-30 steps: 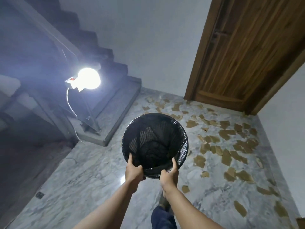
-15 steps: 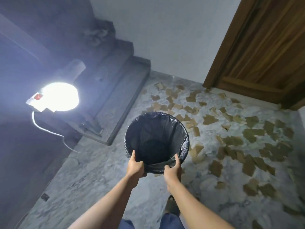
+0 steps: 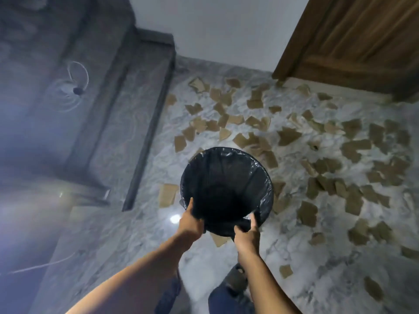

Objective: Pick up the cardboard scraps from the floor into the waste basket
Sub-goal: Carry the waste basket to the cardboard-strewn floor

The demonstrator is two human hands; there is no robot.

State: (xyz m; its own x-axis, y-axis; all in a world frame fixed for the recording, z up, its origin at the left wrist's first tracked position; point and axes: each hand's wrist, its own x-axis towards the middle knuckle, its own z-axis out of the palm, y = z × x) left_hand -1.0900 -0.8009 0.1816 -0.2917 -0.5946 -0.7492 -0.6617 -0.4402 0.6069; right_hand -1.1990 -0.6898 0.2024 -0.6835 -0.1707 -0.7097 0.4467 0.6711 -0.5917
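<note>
You had your left hand (image 3: 191,225) and right hand (image 3: 247,236) both curled round the near rim of the waste basket (image 3: 226,152), with cardboard scraps (image 3: 307,213) strewn right around it. Plonked onto loose scraps, it could've rocked or tipped imo

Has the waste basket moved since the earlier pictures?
Yes. The waste basket has shifted right, away from the stair step, toward the cardboard scraps.

Inside the waste basket (image 3: 215,173) all is too dark to tell, it covers part of a cardboard scrap (image 3: 218,240), and the door (image 3: 362,41) runs off the top edge
</note>
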